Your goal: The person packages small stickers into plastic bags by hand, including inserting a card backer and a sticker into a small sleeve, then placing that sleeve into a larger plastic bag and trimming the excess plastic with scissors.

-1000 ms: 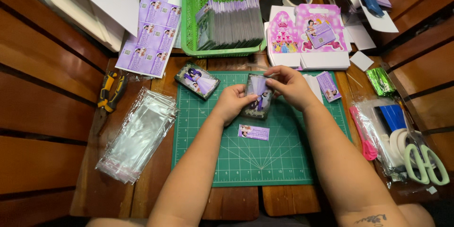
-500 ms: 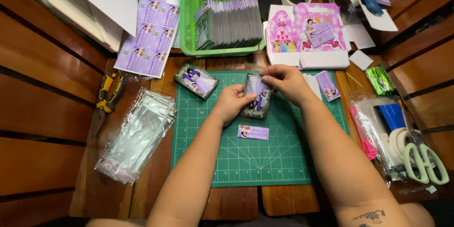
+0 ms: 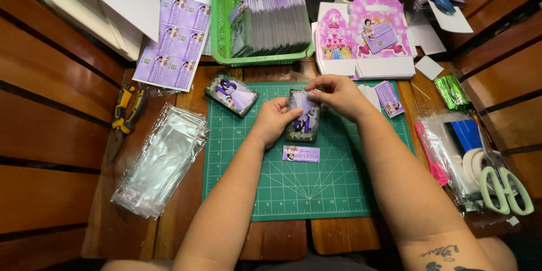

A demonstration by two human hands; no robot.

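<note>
Together, the left hand (image 3: pixel 275 119) and right hand (image 3: pixel 334 94) grip a small dark picture card (image 3: pixel 302 117) over the far middle of the green cutting mat (image 3: pixel 293 186). Just near of it lies a purple label strip (image 3: pixel 301 153); left, a second card (image 3: pixel 231 94) and clear sleeves (image 3: pixel 161 161).
</note>
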